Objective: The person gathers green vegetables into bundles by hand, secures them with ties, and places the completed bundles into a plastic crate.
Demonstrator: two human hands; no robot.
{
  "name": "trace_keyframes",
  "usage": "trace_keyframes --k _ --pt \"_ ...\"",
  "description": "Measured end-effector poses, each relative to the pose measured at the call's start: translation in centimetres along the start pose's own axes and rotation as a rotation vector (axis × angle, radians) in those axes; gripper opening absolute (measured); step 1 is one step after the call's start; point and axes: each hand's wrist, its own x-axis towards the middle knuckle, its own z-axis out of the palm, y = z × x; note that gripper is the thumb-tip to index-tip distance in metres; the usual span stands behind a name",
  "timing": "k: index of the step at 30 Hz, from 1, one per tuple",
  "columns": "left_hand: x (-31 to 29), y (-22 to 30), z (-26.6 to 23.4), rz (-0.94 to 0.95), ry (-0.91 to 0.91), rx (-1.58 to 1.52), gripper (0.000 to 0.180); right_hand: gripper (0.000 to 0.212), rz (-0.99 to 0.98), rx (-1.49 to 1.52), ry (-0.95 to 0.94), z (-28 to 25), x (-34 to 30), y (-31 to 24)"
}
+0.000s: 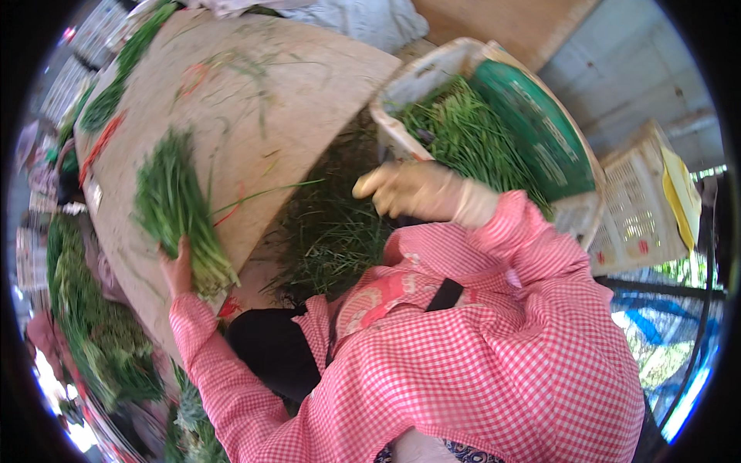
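A bunch of green chives [174,193] with pale cut ends lies on the left part of the board-topped table. My left hand [177,266], bare, grips it low down near the pale ends, thumb on top. My right hand [413,189] wears a pale glove and hangs in the air between the table and a large white basket [394,135]. Its index finger points left, the other fingers are partly bent, and I see nothing in it. More long green stalks [463,127] fill the basket, beside its green inner panel.
Loose stalks [332,239] lie in a dark heap below the table's right edge. Scraps and red ties [104,147] are scattered on the tabletop [309,85]. A big green pile [116,339] lies at the left, and a pale crate [641,201] stands at the right.
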Motion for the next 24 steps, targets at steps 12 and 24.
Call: trace_keyframes --k 12,24 --pt "-10.6 1.9 -3.8 -0.029 0.425 0.115 0.058 0.049 1.261 -0.529 0.702 -15.4 -31.0 24.9" --pt "-9.7 0.4 -4.2 -0.006 0.368 0.462 0.049 0.065 1.159 -1.312 0.406 -16.6 -24.2 27.2"
